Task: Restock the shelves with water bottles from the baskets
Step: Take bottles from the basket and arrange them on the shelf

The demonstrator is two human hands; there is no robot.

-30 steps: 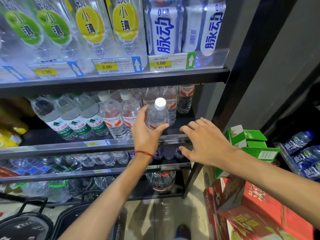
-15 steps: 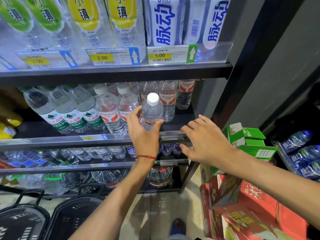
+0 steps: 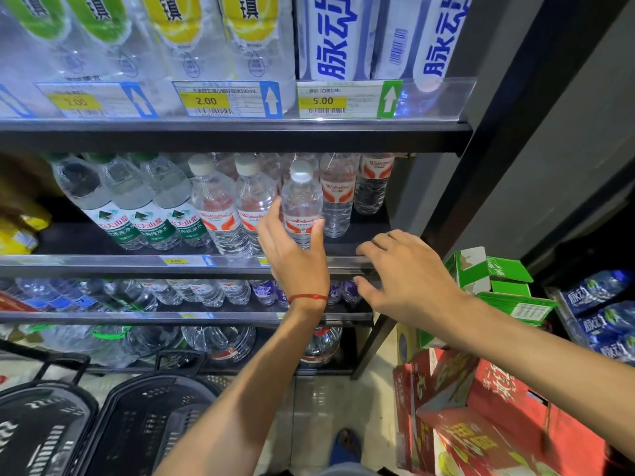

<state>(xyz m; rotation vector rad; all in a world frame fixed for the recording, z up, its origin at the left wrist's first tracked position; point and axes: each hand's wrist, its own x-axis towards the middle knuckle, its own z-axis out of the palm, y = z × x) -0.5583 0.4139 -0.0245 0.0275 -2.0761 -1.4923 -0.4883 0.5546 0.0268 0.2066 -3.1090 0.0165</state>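
The left hand [image 3: 295,259] holds a small water bottle [image 3: 302,204] upright at the front of the middle shelf [image 3: 68,242]. Its grip is curled round the lower body, thumb on one side of the red-and-white label and fingers on the other. The bottle is clear ribbed plastic with a round white cap. It stands just before a row of similar bottles [image 3: 338,197], and the hand hides its base. The right hand [image 3: 409,280] is at the shelf's glossy clear price rail [image 3: 185,261], its grip spread and holding nothing; contact cannot be told. Below the shelf sit black perforated plastic baskets [image 3: 147,424], and to its right are red cardboard cartons [image 3: 498,424].
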